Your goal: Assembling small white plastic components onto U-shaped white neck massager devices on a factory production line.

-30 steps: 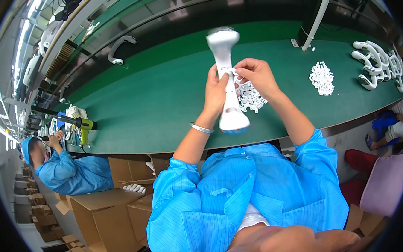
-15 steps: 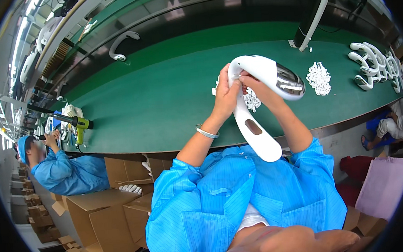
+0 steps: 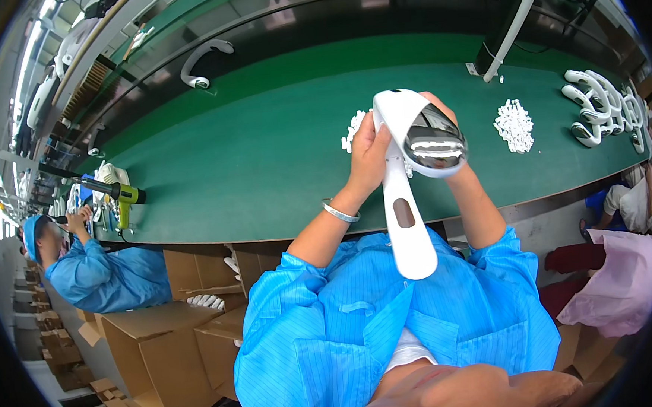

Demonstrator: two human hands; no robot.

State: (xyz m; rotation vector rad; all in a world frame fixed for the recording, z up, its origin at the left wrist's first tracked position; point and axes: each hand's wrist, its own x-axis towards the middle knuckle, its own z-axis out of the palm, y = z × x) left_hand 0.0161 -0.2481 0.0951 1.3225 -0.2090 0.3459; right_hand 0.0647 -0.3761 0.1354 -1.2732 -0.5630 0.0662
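In front of my chest I hold a white curved handheld device point(image 3: 410, 236) with a glossy dark mirrored head point(image 3: 434, 143). It has a dark oval window in its handle, and the handle points down toward my shirt. My left hand point(image 3: 369, 156) is closed round the device's neck, thumb on the near side. My right hand point(image 3: 442, 105) grips the head from behind; most of its fingers are hidden by it. Beyond my hands, a heap of small white plastic pieces point(image 3: 355, 127) lies on the green table, partly covered by my left hand and the device.
On the green table point(image 3: 278, 154) another heap of white pieces point(image 3: 515, 127) lies right, near a black post point(image 3: 509, 24). Several white curved devices point(image 3: 604, 104) stand far right; one point(image 3: 202, 62) lies at the back. A green heat gun point(image 3: 124, 197) and a co-worker point(image 3: 106, 273) are left, above cardboard boxes point(image 3: 156, 355).
The device has turned in my hands: its head now faces me and its handle hangs straighter down. My right hand has moved from the neck to behind the head.
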